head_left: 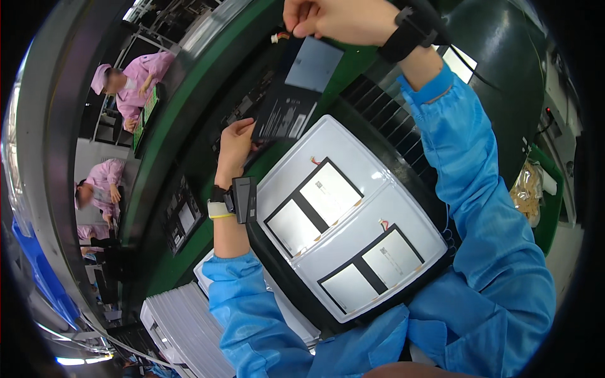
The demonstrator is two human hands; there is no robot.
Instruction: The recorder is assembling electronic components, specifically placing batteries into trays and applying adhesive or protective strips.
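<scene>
A flat black laptop battery pack [287, 112], with a grey panel and a printed label, is held tilted above the far edge of a white plastic tray [296, 157]. My left hand [236, 146] grips its lower-left corner, with fingers partly hidden behind it. At its upper end, my right hand [334, 20] pinches the edge beside a small white connector [275, 39] on short coloured wires. In the tray lie two more battery packs, one farther [322, 211] and one nearer [373, 271], each showing two silvery panels in a black frame and a wired connector.
Dark open device bodies [183, 215] sit on the green conveyor line [203, 238] at left. Stacked white trays [179, 318] stand at lower left. A green bin [549, 208] with clear plastic bags is at right. Two co-workers in pink [144, 69] work across the line.
</scene>
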